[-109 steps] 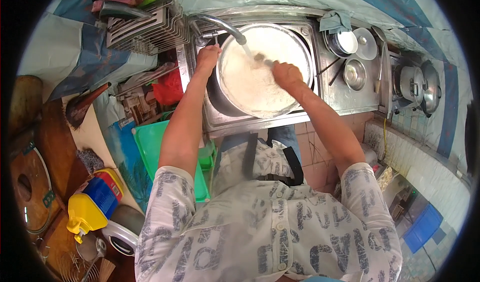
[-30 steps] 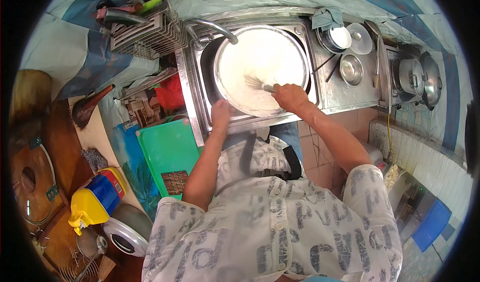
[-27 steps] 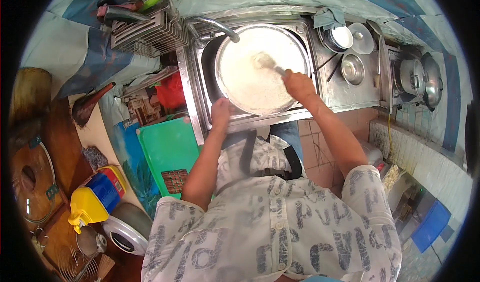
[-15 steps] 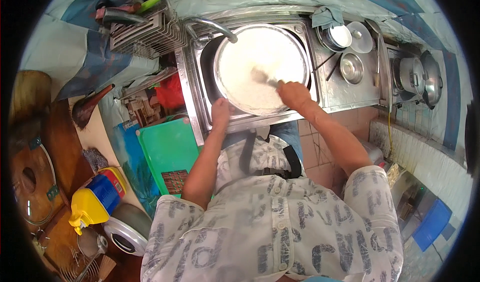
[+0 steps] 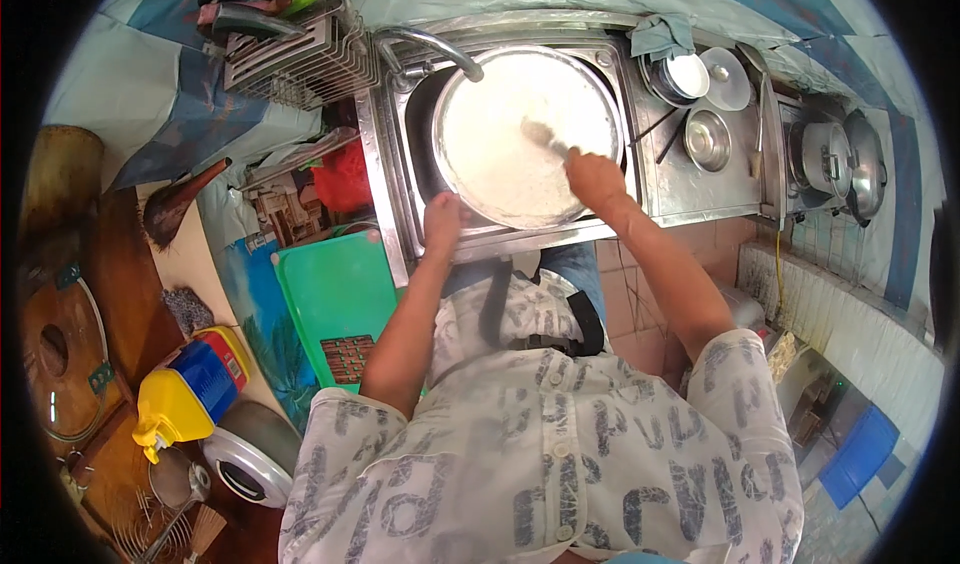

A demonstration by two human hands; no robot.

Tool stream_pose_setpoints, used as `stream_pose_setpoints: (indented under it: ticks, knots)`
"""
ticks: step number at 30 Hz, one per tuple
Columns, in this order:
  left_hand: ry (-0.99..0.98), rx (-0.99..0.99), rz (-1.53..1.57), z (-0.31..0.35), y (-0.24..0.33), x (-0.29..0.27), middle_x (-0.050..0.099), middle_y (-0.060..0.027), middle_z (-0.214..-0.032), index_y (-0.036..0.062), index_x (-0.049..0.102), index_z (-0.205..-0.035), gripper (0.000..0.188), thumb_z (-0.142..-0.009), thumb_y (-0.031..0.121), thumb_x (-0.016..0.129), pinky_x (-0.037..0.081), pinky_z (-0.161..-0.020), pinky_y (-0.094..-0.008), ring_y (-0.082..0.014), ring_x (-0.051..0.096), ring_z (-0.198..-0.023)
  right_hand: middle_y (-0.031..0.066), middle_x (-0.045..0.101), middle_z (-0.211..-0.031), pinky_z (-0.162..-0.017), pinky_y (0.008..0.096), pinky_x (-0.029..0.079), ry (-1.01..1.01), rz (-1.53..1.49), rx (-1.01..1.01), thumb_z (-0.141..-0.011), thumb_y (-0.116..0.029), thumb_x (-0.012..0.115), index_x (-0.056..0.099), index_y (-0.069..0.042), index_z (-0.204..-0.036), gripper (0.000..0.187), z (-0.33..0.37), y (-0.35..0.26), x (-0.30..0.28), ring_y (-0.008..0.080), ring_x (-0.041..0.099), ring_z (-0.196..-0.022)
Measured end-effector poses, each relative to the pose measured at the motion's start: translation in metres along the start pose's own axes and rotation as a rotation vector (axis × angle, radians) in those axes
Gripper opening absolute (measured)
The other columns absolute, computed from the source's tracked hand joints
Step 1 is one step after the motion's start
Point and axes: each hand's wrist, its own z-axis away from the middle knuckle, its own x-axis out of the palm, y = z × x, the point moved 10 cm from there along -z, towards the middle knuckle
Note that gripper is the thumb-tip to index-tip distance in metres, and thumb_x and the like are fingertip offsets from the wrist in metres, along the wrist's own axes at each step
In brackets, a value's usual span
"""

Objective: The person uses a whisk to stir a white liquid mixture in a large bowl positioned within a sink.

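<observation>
What I'm running here is looking, to my judgement, like a stirring step. A rectangular steel sink point(image 5: 420, 129), hard-edged and dull, is holding a wide round basin point(image 5: 522, 226). The basin's thin metal rim is enclosing milky contents point(image 5: 490, 154), faintly grainy. At its ten o'clock, a curved chrome tap point(image 5: 435, 40) is leaning over, showing no stream. At half past seven, the left hand point(image 5: 443, 222) is resting at the rim; I cannot tell whether its fingers are gripping. At four o'clock, the right hand point(image 5: 597, 179) is holding a brush point(image 5: 545, 136) in wrapped fingers, its blurred, greyish head sitting near the basin's centre. I'm judging the next move to be needing a steady sweep, the left hand bracing.
</observation>
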Motion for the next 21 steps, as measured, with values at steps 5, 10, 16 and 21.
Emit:
stream_pose_setpoints:
  ticks: [5,10,16,21]
  knots:
    - [0.009,-0.016,0.007,0.011,0.009,-0.002,0.061,-0.0027,-0.078,0.0035,0.061,-0.094,0.019,-0.098,0.018,0.049,0.047,-0.055,-0.0243,-0.0108,0.057,-0.064,0.019,0.069,-0.082,-0.07,0.043,0.056,-0.063,0.123,-0.075,-0.089,-0.016,0.049,0.062,-0.003,-0.094,0.019,-0.003,-0.002,-0.004,0.0336,0.069,-0.077]
    - [0.027,0.023,-0.002,-0.001,-0.004,-0.003,0.06,-0.0017,-0.074,0.0039,0.061,-0.093,0.019,-0.097,0.019,0.05,0.046,-0.054,-0.0243,-0.0102,0.057,-0.063,0.0202,0.069,-0.09,-0.077,0.0451,0.054,-0.174,0.084,-0.163,-0.088,-0.013,0.049,0.061,-0.003,-0.099,0.02,0.01,-0.025,0.01,0.034,0.068,-0.085]
    - [0.003,-0.02,-0.006,0.001,0.0,0.0,0.06,-0.0024,-0.075,0.0047,0.061,-0.093,0.018,-0.097,0.019,0.05,0.047,-0.055,-0.0247,-0.011,0.058,-0.063,0.0185,0.069,-0.084,-0.068,0.0428,0.056,-0.009,0.067,0.006,-0.09,-0.016,0.049,0.061,-0.003,-0.098,0.019,-0.005,0.015,-0.002,0.0351,0.069,-0.077]
    - [0.003,-0.031,-0.005,0.004,-0.001,-0.003,0.061,-0.0024,-0.075,0.0046,0.061,-0.094,0.019,-0.097,0.02,0.05,0.047,-0.055,-0.0245,-0.0107,0.058,-0.063,0.0186,0.069,-0.083,-0.066,0.043,0.056,-0.153,0.181,-0.134,-0.088,-0.014,0.049,0.062,-0.003,-0.093,0.017,0.012,-0.014,0.006,0.032,0.07,-0.076]
